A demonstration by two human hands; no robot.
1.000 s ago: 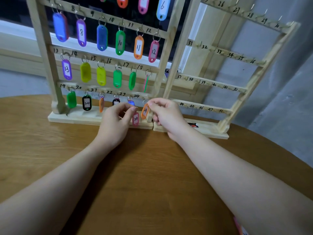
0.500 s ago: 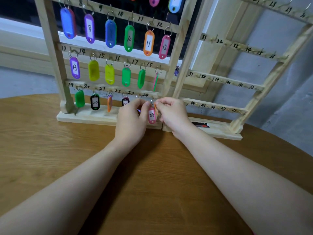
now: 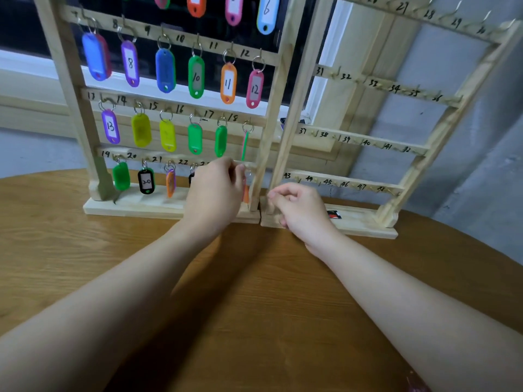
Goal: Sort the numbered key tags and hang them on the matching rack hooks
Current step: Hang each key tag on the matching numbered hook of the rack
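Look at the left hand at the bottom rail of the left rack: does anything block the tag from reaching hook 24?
Nothing visible does. The left hand is already pinching at the ring beside hook 24, with an orange tag hanging just below. The hand hides the hook itself. The right hand sits apart, lower right.

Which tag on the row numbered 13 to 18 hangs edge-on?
The pink and green tag at the row's right end; the other five face the camera flat.
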